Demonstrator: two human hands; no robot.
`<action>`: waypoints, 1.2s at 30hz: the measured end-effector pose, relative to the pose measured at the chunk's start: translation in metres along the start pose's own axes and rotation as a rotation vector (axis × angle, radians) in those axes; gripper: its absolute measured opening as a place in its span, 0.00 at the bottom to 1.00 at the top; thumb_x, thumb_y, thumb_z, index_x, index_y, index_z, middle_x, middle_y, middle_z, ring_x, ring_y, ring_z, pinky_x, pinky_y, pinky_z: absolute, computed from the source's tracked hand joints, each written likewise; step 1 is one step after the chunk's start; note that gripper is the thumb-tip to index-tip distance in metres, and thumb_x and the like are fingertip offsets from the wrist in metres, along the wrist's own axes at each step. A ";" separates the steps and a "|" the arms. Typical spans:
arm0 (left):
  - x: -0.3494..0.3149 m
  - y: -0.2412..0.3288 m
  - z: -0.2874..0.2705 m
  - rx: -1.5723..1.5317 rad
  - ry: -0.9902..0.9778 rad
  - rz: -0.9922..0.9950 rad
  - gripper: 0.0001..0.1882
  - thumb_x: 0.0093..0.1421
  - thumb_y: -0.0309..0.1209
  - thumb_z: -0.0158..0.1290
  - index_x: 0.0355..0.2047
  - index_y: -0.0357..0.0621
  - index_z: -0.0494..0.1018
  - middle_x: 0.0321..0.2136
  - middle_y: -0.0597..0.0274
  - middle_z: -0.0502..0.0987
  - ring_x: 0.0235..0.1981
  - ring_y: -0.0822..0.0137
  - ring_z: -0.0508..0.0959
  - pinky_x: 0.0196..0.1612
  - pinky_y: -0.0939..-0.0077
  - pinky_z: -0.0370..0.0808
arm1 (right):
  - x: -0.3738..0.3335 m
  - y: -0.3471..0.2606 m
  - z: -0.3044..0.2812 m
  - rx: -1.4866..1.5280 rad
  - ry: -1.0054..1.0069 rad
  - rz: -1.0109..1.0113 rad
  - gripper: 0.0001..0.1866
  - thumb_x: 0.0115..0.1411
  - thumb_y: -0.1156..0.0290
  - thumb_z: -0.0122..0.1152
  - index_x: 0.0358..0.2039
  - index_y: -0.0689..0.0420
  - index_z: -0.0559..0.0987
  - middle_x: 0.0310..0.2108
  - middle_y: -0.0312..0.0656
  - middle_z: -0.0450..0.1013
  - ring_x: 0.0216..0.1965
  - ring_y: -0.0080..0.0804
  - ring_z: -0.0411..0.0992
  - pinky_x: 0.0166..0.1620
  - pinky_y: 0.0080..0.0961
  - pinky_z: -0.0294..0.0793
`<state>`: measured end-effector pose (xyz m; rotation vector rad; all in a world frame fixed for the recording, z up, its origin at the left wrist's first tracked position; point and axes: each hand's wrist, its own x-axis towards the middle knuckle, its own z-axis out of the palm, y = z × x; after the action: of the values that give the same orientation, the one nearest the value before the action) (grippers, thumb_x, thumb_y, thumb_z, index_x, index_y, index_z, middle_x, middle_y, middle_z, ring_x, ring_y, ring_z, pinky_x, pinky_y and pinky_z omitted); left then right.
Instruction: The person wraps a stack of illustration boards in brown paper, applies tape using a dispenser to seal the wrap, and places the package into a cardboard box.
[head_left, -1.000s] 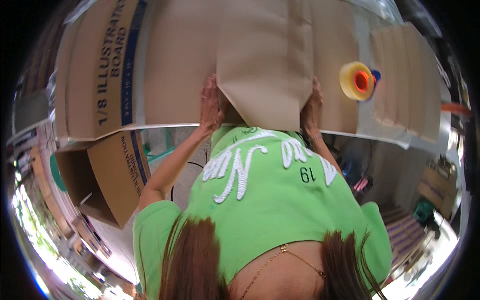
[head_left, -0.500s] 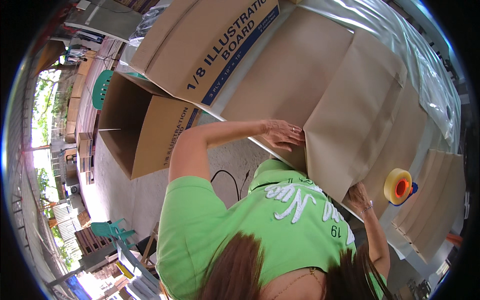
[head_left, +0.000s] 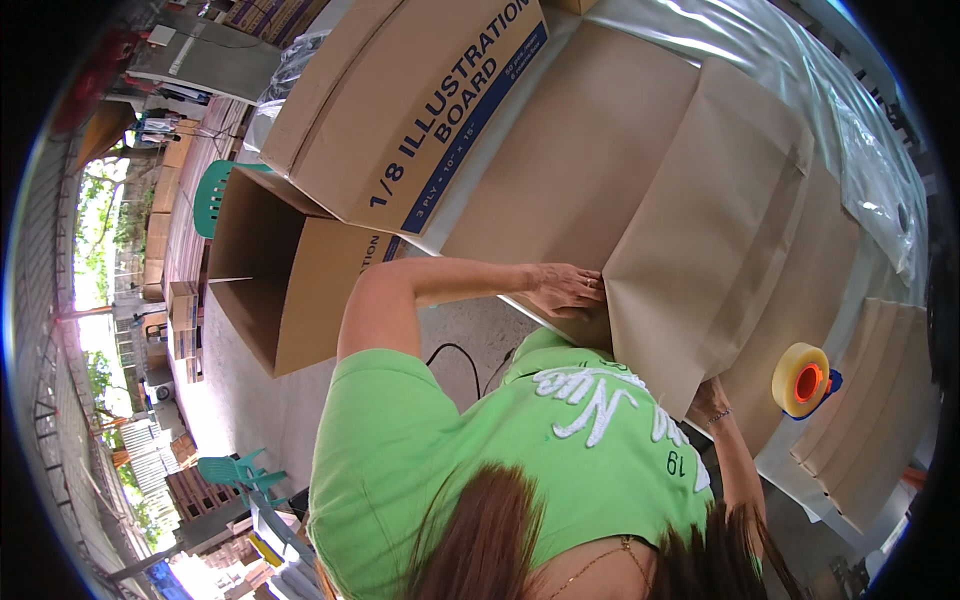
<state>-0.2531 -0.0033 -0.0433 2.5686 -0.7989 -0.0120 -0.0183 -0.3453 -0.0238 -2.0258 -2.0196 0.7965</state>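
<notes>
A large sheet of brown paper (head_left: 590, 170) lies on the table, with a folded flap (head_left: 715, 235) raised over it. My left hand (head_left: 565, 290) grips the flap's near left corner, fingers laid on the paper. The flap's lower right edge is held by my right hand (head_left: 710, 400), which is mostly hidden behind the paper. A yellow tape roll with an orange core (head_left: 802, 380) sits on the paper just right of my right hand.
A long closed cardboard box (head_left: 400, 110) lies at the table's left. An open cardboard box (head_left: 285, 285) stands on the floor below it. Folded brown paper pieces (head_left: 870, 410) are stacked at the right. Clear plastic (head_left: 800, 60) covers the table. Green chairs (head_left: 235, 470) stand on the floor.
The view has swung to the left, so the table now runs diagonally. Both hands have stayed on the folded flap's corners.
</notes>
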 end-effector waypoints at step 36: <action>0.055 0.041 -0.025 -0.304 0.062 -0.272 0.28 0.61 0.43 0.50 0.56 0.35 0.68 0.58 0.47 0.68 0.62 0.49 0.64 0.67 0.61 0.58 | -0.007 0.061 0.031 -0.135 0.062 -0.268 0.17 0.52 0.62 0.60 0.43 0.53 0.79 0.43 0.44 0.77 0.49 0.44 0.72 0.56 0.36 0.70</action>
<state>-0.2260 -0.0526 0.0033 2.3529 -0.3858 -0.1268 0.0208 -0.3639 -0.0778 -1.7635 -2.2990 0.5518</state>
